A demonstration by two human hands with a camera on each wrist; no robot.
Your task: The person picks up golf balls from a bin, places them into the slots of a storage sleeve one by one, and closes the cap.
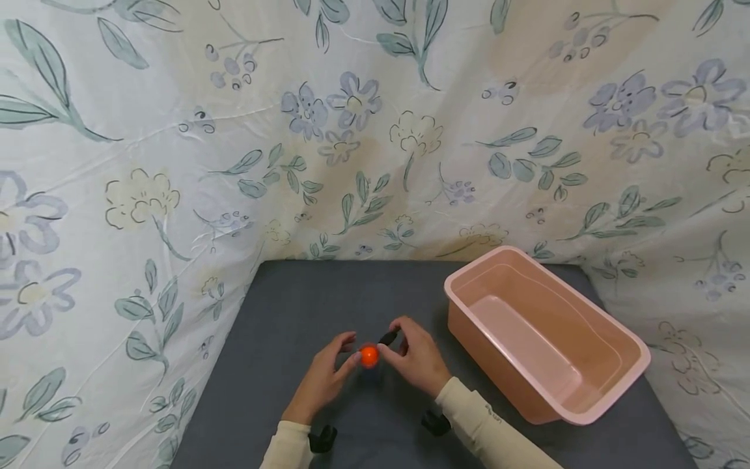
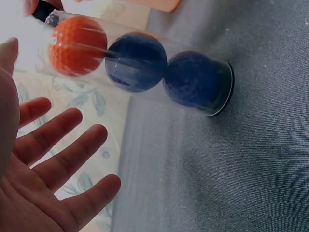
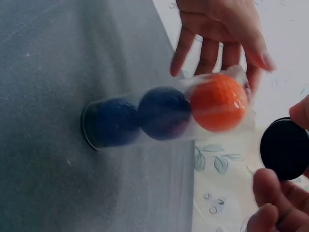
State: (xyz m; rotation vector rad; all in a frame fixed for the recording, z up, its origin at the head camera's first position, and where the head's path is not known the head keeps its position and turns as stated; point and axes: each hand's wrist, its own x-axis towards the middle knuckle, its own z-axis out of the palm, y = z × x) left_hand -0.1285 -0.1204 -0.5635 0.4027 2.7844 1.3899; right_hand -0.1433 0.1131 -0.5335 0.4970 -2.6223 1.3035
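A clear plastic tube (image 2: 223, 94) stands upright on the dark table, its top uncapped. Inside, a dimpled orange ball (image 1: 369, 356) sits uppermost, above two dark blue balls, one in the middle (image 3: 164, 113) and one at the bottom (image 3: 117, 122). My right hand (image 1: 418, 358) pinches a round black lid (image 3: 285, 149) between thumb and fingers, just to the right of the tube's mouth. On the tube's left side is my left hand (image 1: 325, 374), fingers (image 2: 67, 157) spread and relaxed around nothing. Whether its thumb touches the tube's rim I cannot tell.
A pink plastic bin (image 1: 486, 361) sits at an angle on the right of the dark table (image 1: 328, 293), with nothing visible inside. Floral cloth (image 1: 351, 215) hangs behind the table and along both sides.
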